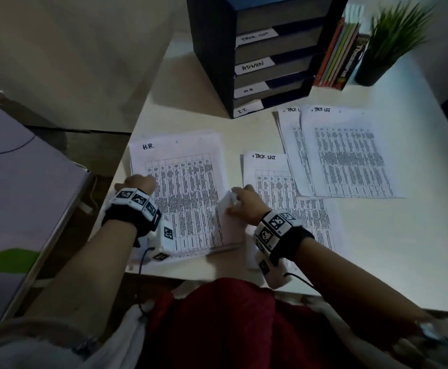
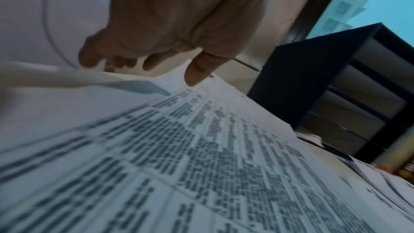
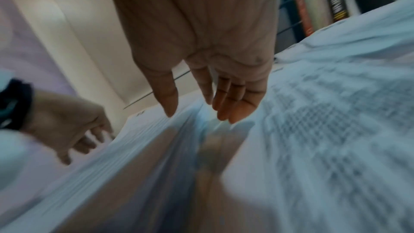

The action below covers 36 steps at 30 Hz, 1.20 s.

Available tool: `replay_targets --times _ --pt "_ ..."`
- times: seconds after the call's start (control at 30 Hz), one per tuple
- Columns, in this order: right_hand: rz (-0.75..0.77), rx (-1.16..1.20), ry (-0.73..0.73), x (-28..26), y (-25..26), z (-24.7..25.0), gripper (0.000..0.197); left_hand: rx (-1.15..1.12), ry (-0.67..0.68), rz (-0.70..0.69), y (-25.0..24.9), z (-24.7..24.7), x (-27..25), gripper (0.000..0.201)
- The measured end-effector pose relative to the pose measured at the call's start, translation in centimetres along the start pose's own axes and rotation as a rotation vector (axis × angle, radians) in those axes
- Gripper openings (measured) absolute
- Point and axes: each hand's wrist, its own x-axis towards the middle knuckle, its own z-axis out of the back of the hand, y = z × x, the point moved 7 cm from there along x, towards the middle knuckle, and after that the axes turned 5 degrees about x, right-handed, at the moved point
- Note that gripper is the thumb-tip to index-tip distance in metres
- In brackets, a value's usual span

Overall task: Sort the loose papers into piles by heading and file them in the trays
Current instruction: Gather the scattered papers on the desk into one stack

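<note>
White desk (image 1: 377,249): papers (image 1: 185,187), trays (image 1: 257,75), books (image 1: 337,57), plant (image 1: 387,46).
</note>
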Motion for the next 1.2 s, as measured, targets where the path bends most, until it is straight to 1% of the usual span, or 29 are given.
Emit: replay_targets --times 0.03,0.07,0.1,0.13,0.2,0.27,0.3,0.37,0.4,0.43,0.5,0.53,0.57,0.6,0.63,0.67,0.7,0.73,0.77,0.83,0.9,0.93,0.97,1.03,1.07,1.13,1.17,1.2 --pt "0.007 0.049 -0.047 -0.1 -0.2 1.3 0.052 -0.011 -0.034 0.018 -0.8 0.1 -0.9 0.058" --pt "0.002 0.092 -0.104 -0.1 -0.8 2.9 0.051 -0.055 -0.057 0.006 -2.0 0.0 -2.0 0.061" --pt "-0.018 0.125 -0.166 -0.2 -1.6 4.8 0.050 -0.100 -0.082 -0.041 -3.5 -0.1 -3.0 0.063" --pt "-0.046 0.147 -0.234 -0.3 -2.7 6.7 0.048 -0.118 -0.101 -0.114 -5.2 -0.4 -3.7 0.062" --pt "-0.111 0.172 -0.335 -0.8 -5.3 10.6 0.044 -0.067 -0.128 -0.284 -8.7 -1.2 -5.5 0.054" --pt "-0.196 0.181 -0.417 -1.7 -8.6 14.5 0.041 -0.007 -0.092 -0.434 -12.0 -2.8 -7.1 0.046" --pt "-0.246 0.175 -0.458 -2.2 -10.6 16.4 0.038 0.011 -0.047 -0.495 -13.3 -4.0 -8.0 0.044" --pt "-0.359 0.142 -0.517 -3.5 -14.7 19.6 0.023 0.074 0.039 -0.577 -15.3 -6.5 -9.9 0.046" --pt "-0.417 0.125 -0.543 -4.1 -16.8 20.9 0.019 0.115 0.090 -0.588 -16.0 -8.0 -10.7 0.051" --pt "-0.490 0.118 -0.560 -4.7 -19.0 22.0 0.021 0.151 0.137 -0.578 -16.2 -9.6 -11.3 0.059" --pt "-0.649 0.123 -0.582 -6.1 -22.9 23.1 0.030 0.291 0.220 -0.506 -15.9 -12.6 -11.9 0.078" --pt "-0.728 0.120 -0.585 -6.7 -24.4 23.1 0.039 0.403 0.233 -0.465 -15.2 -13.5 -12.0 0.088" --pt "-0.812 0.107 -0.577 -7.5 -26.5 24.2 0.052 0.489 0.227 -0.434 -15.7 -15.4 -12.7 0.098" --pt "-0.852 0.092 -0.573 -7.9 -26.9 23.6 0.065 0.543 0.209 -0.398 -14.8 -15.7 -12.5 0.106" --pt "-0.876 0.076 -0.576 -8.1 -27.1 23.4 0.077 0.550 0.190 -0.356 -14.2 -16.0 -12.7 0.114" --pt "-0.872 0.062 -0.593 -8.0 -27.3 23.4 0.086 0.531 0.158 -0.315 -14.0 -16.5 -12.8 0.118" --pt "-0.854 0.059 -0.611 -7.6 -27.3 23.5 0.092 0.524 0.124 -0.289 -13.9 -17.0 -12.9 0.118" --pt "-0.819 0.067 -0.620 -6.9 -27.2 23.4 0.097 0.515 0.100 -0.272 -13.9 -17.3 -13.2 0.114" --pt "-0.784 0.075 -0.614 -6.2 -26.8 23.3 0.101 0.506 0.084 -0.265 -14.1 -17.6 -13.5 0.106" --pt "-0.730 0.041 -0.568 -4.5 -25.7 22.5 0.106 0.450 0.090 -0.243 -14.4 -18.3 -13.9 0.082" --pt "-0.700 -0.047 -0.501 -3.1 -24.3 21.7 0.103 0.349 0.113 -0.267 -14.9 -19.3 -14.2 0.061" --pt "-0.685 -0.070 -0.474 -2.4 -23.6 21.4 0.095 0.286 0.119 -0.288 -15.3 -19.8 -14.3 0.054" --pt "-0.660 -0.064 -0.458 -1.8 -23.1 21.1 0.081 0.229 0.123 -0.313 -15.6 -19.9 -14.5 0.047" --pt "-0.589 0.019 -0.432 -0.8 -22.3 20.5 0.046 0.146 0.131 -0.356 -16.3 -19.5 -14.9 0.036" --pt "-0.550 0.065 -0.428 -0.5 -22.3 20.3 0.031 0.127 0.125 -0.379 -16.8 -18.8 -15.1 0.034" --pt "-0.481 0.131 -0.459 -0.4 -22.5 20.3 0.020 0.063 0.058 -0.448 -18.4 -15.7 -15.6 0.031" --pt "-0.460 0.151 -0.481 -0.8 -22.7 20.4 0.013 0.006 -0.006 -0.491 -19.5 -13.5 -16.1 0.030" --pt "-0.446 0.173 -0.508 -1.3 -22.9 20.5 0.018 -0.060 -0.083 -0.543 -20.6 -10.8 -16.5 0.030"
